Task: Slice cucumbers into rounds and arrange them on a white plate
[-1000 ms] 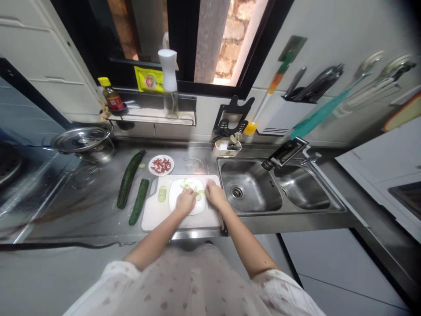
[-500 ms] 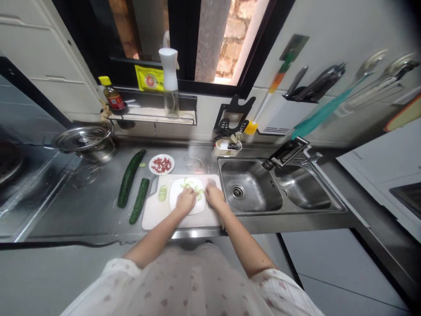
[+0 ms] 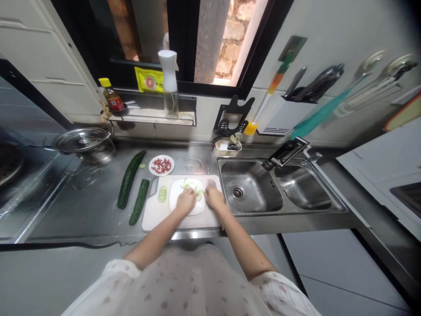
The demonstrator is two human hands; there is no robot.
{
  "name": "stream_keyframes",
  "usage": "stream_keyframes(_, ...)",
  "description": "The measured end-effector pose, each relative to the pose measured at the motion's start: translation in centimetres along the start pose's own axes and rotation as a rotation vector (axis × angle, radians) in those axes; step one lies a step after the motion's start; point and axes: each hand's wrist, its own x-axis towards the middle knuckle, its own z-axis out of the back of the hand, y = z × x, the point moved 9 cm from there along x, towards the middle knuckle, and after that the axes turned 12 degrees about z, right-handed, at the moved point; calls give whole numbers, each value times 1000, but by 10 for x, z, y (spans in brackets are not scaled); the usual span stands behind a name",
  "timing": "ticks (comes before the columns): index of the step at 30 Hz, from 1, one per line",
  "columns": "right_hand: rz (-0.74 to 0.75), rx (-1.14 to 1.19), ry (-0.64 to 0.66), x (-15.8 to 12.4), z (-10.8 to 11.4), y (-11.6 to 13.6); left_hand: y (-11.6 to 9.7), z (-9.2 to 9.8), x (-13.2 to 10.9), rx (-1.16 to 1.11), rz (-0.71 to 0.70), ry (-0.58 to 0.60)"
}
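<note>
A white square plate [image 3: 176, 206] sits on the white cutting board [image 3: 153, 215], with thin pale-green cucumber slices [image 3: 199, 193] spread over it. My left hand [image 3: 187, 200] is over the plate, its fingers drawn together at the slices around its middle. At the plate's right edge my right hand [image 3: 214, 197] is closed, and its fingertips are hidden from me. Just beyond that hand lies a flat greyish-pink thing [image 3: 211, 181], too blurred to name. A short stack of cucumber slices [image 3: 162, 193] rests on the board left of the plate.
Two whole cucumbers [image 3: 130, 179] [image 3: 140, 202] lie left of the board. Behind it stands a small plate [image 3: 151, 166] of chopped red pieces [image 3: 162, 165]. A double steel sink [image 3: 256, 206] adjoins the board on the right. A lidded pot [image 3: 98, 151] stands at the back left.
Hardly anything differs. Both hands stay at the plate in nearly the same pose, and the view has shifted only slightly.
</note>
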Motion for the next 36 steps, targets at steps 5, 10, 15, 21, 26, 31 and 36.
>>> stream_keyframes(5,-10,1,-1,-2,2,2,-1,2,-1,2,-3,2)
stream_keyframes(10,-15,0,14,-4,3,6,-1,3,-3,0,4,15)
stream_keyframes(15,-22,-2,-5,-5,3,6,-2,4,-2,-4,-3,16)
stream_keyframes(21,-26,47,-89,-11,4,4,-1,5,1,-8,6,30)
stream_keyframes(26,-30,74,-123,-18,6,4,6,12,0,-69,29,-42)
stream_keyframes(31,-49,101,-130,-26,6,4,5,8,-4,-47,5,-28)
stream_keyframes(36,-18,118,-132,-28,4,9,1,3,-3,-10,2,21)
